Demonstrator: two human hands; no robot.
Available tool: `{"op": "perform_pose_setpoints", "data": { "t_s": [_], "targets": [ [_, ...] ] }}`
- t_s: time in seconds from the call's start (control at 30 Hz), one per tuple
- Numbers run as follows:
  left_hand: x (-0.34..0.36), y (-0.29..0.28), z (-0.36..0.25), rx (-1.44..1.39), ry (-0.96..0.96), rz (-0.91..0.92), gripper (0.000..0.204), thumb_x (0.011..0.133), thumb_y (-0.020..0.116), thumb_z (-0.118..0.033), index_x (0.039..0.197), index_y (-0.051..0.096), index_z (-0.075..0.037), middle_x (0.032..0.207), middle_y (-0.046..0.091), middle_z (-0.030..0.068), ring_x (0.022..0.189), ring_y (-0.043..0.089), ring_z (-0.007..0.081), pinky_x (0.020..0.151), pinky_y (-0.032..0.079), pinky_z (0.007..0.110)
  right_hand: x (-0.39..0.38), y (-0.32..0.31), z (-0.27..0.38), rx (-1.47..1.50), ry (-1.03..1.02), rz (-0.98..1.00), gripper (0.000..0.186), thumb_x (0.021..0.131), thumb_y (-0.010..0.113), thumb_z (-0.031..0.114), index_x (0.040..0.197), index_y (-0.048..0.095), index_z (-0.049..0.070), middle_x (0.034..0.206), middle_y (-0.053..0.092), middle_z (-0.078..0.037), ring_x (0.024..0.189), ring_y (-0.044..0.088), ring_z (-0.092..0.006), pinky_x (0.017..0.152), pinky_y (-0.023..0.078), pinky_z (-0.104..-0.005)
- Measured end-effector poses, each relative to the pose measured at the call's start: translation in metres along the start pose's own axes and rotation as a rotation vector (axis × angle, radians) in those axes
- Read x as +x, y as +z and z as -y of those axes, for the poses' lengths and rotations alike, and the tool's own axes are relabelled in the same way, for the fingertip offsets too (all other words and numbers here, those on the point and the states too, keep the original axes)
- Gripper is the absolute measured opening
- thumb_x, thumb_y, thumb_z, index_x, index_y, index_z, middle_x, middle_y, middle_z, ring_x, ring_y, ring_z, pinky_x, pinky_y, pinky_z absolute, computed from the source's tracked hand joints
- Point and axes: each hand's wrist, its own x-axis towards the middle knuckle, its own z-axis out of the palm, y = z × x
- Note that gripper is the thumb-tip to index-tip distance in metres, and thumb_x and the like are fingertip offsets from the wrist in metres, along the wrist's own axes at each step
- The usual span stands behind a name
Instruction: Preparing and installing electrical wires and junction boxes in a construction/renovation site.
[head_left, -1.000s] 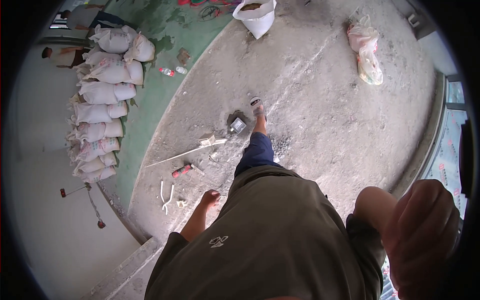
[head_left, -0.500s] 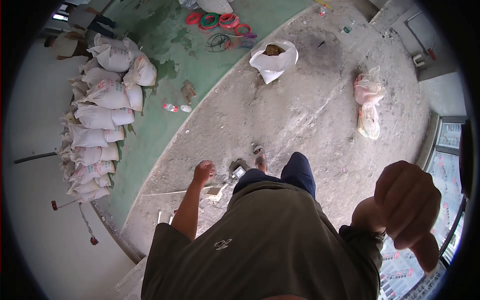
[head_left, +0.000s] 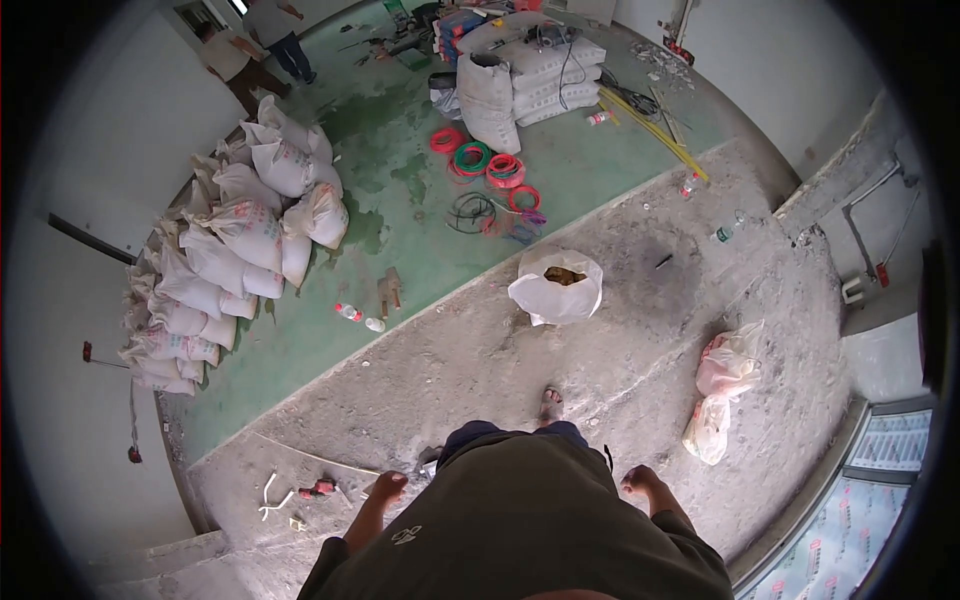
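Note:
My left hand (head_left: 388,487) hangs at my left side with its fingers curled in, and nothing shows in it. It is nearest to a thin pale strip (head_left: 318,457) on the rough floor. On the other side, my right hand (head_left: 640,480) hangs low beside my body, also curled, with no object visible in it. Ahead of me an open white sack (head_left: 545,308) stands on the bare concrete, brown material showing in its mouth. To its right lie a reddish plastic bag (head_left: 728,368) and a whitish plastic bag (head_left: 707,432). Neither hand touches any of these.
Filled white sacks (head_left: 240,230) are piled along the left wall. Coiled hoses (head_left: 472,158) lie on the green floor, before stacked bags (head_left: 550,75). A red tool (head_left: 320,487) lies lower left. Two people (head_left: 235,65) are at the far left.
My right hand has come down from close to the camera to my right side. The view has tilted up, showing the stacked bags at the back. My left hand stays low and curled.

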Motion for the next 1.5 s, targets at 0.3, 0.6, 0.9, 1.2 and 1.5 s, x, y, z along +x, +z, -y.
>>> {"op": "perform_pose_setpoints", "data": {
  "t_s": [0.3,0.6,0.9,1.2,1.5],
  "targets": [
    [0.017,0.012,-0.043,-0.111,0.112,0.028,0.029,0.088,0.059,-0.026,0.102,0.065,-0.002,0.095,0.067,0.0136,0.086,0.066,0.0235,0.07,0.054,0.035,0.132,-0.215,-0.068,0.534,0.464,-0.448,0.028,0.084,0.06,0.031,0.089,0.066,0.004,0.08,0.068,-0.013,0.065,0.067,-0.0231,0.067,0.053,-0.0358],
    [0.113,-0.066,-0.045,-0.29,-0.131,0.079,0.021,0.086,0.062,-0.023,0.094,0.065,-0.003,0.076,0.063,0.0068,0.064,0.059,0.0148,0.051,0.048,0.031,0.269,-0.325,0.079,0.232,0.139,-0.422,0.023,0.084,0.062,0.023,0.096,0.065,0.004,0.087,0.069,-0.011,0.067,0.067,-0.0201,0.067,0.052,-0.0333],
    [0.227,-0.229,-0.078,-0.414,-0.096,-0.268,0.021,0.079,0.068,-0.022,0.091,0.066,-0.005,0.084,0.069,0.0128,0.078,0.067,0.0239,0.07,0.053,0.035,0.34,-0.329,0.142,-0.343,-0.004,0.228,0.022,0.071,0.067,0.025,0.088,0.07,0.011,0.089,0.067,-0.015,0.087,0.065,-0.0321,0.077,0.051,-0.0408],
    [0.342,-0.277,-0.155,0.385,0.498,-0.173,0.019,0.071,0.05,-0.005,0.07,0.067,-0.011,0.081,0.068,0.0078,0.082,0.065,0.0217,0.077,0.051,0.032,0.389,-0.452,0.159,0.105,0.317,0.274,0.018,0.082,0.059,0.024,0.083,0.069,0.009,0.082,0.068,-0.011,0.078,0.065,-0.0259,0.068,0.05,-0.0364],
    [0.359,-0.335,-0.215,0.769,0.509,0.118,0.013,0.074,0.06,-0.018,0.083,0.069,-0.016,0.091,0.068,0.0051,0.09,0.064,0.0219,0.076,0.052,0.036,0.594,-0.601,0.171,-0.207,0.156,0.527,0.032,0.078,0.063,0.025,0.109,0.064,0.02,0.088,0.068,-0.006,0.08,0.066,-0.0234,0.066,0.05,-0.0389]
  ]
}}
